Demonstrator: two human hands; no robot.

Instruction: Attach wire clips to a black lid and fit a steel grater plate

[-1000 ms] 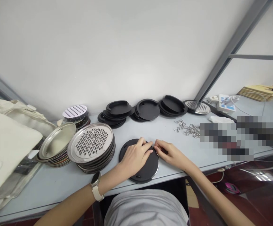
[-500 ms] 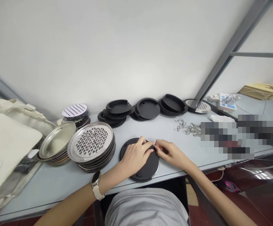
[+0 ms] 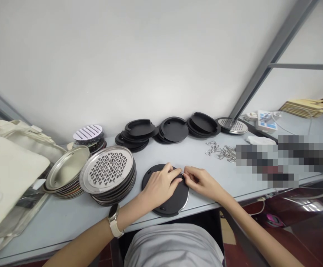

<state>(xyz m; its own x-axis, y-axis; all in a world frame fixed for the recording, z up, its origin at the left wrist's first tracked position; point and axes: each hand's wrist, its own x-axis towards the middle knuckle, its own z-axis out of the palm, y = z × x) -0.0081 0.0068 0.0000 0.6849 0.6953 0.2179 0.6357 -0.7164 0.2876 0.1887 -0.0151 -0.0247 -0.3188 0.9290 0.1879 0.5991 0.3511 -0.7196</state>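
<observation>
A round black plastic holder (image 3: 175, 202) lies on the table in front of me, a thin silver rim showing along its right edge. Across its top rests my left hand (image 3: 161, 187), thumb and forefinger closed at the upper right edge. My right hand (image 3: 200, 181) meets it there, pinching a small bent metal wire piece (image 3: 181, 172), mostly hidden by the fingers. Beyond my right hand is a loose pile of similar wire pieces (image 3: 226, 152). To the left stands a stack of round metal grater discs (image 3: 111, 167).
Round black holders (image 3: 175, 129) sit in stacks along the wall. A perforated metal grater (image 3: 233, 125) lies near the shelf post. Shallow metal discs (image 3: 66, 167) are stacked left, beside a cream bag (image 3: 13, 167). Wooden boards (image 3: 302, 107) lie at far right.
My hands stay at the holder's upper right edge, with only slight finger movement. A little more of the metal wire piece shows between them.
</observation>
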